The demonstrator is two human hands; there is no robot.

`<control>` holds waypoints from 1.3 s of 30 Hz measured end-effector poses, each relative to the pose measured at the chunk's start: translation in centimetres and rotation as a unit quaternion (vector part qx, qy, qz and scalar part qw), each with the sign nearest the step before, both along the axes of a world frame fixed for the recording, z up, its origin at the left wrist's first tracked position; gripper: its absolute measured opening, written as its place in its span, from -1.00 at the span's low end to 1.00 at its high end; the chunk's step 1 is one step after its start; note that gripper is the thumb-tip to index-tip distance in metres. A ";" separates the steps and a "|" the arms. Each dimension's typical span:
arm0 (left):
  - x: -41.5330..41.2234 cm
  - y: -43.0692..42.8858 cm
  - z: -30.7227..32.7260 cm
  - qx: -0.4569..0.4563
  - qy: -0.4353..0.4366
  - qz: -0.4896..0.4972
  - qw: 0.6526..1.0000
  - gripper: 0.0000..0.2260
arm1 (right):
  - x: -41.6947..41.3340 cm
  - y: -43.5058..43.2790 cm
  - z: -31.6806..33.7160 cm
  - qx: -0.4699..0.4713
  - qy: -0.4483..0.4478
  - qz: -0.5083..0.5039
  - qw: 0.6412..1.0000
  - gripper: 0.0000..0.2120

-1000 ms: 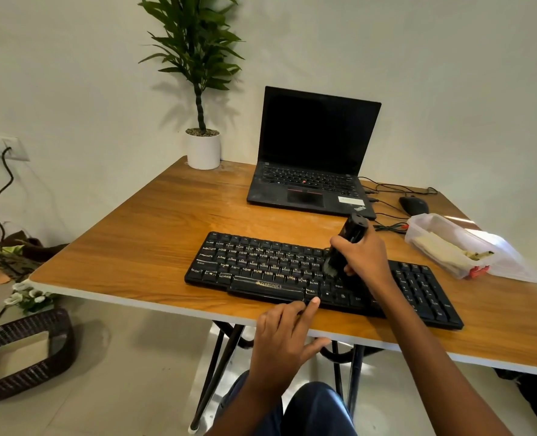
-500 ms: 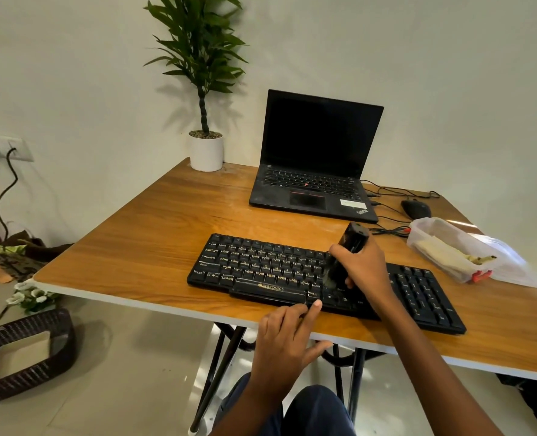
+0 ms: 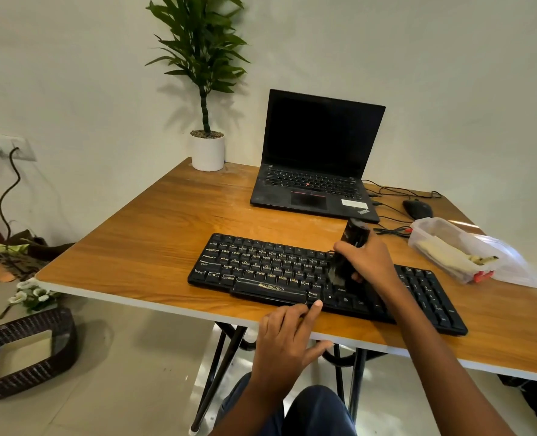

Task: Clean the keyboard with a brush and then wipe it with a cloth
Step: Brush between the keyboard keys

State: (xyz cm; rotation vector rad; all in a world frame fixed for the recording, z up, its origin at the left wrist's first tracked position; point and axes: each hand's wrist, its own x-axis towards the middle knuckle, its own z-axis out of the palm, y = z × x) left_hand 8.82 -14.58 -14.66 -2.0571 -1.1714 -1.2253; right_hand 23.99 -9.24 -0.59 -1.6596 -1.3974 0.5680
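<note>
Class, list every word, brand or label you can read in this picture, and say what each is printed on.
"ZEBRONICS": front of the black keyboard.
"ThinkPad": palm-rest corner of the laptop.
"Ctrl", "Alt": keyboard keys; the other legends are too small to read.
White sticker on the laptop: blurred, unreadable.
Print on the brush: unreadable.

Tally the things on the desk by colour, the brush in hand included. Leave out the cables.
Black: 4 (keyboard, laptop, mouse, brush)
White: 1 (plant pot)
Clear plastic: 1 (container)
Total: 6
The pale sheet beside the container is too unclear to count.
</note>
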 end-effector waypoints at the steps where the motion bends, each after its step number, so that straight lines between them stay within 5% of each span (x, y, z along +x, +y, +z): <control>1: 0.0 0.0 0.0 -0.001 0.000 0.000 1.000 -0.49 | -0.1 0.3 0.1 0.028 -0.010 -0.005 1.000 -0.76; 4: 0.0 -0.1 -0.1 -0.006 0.001 0.001 1.000 -0.48 | -1.0 0.7 -0.4 0.054 -0.013 0.004 0.998 -0.76; 8: 0.0 -0.1 0.0 -0.009 -0.001 0.001 1.000 -0.49 | -0.6 1.1 -0.3 -0.024 0.025 0.014 0.999 -0.82; 13: 0.0 0.0 0.0 -0.005 0.000 0.001 1.000 -0.49 | -1.2 1.4 -0.3 0.056 -0.040 0.001 0.998 -0.75; 18: 0.0 0.0 -0.1 -0.007 0.002 0.003 1.000 -0.49 | -0.4 1.0 0.0 -0.027 -0.005 0.040 0.999 -0.81; 23: 0.0 0.0 -0.1 -0.009 -0.002 0.000 1.000 -0.50 | -1.6 1.0 -0.3 0.061 -0.053 0.045 0.996 -0.75; 28: 0.0 0.0 -0.2 -0.010 0.004 0.005 1.000 -0.49 | -0.9 0.7 -0.2 -0.016 0.006 0.054 0.998 -0.83; 33: 0.0 0.0 -0.3 -0.008 0.002 0.008 1.000 -0.48 | -2.0 0.4 -0.2 0.066 -0.075 0.027 0.995 -0.77; 37: 0.0 0.1 -0.3 -0.004 0.001 0.008 1.000 -0.48 | -1.0 -0.5 -0.5 -0.022 0.010 0.071 0.997 -0.83; 39: 0.0 0.1 -0.2 -0.005 0.000 0.009 1.000 -0.48 | -0.6 -0.2 -0.2 -0.017 -0.015 0.048 0.999 -0.82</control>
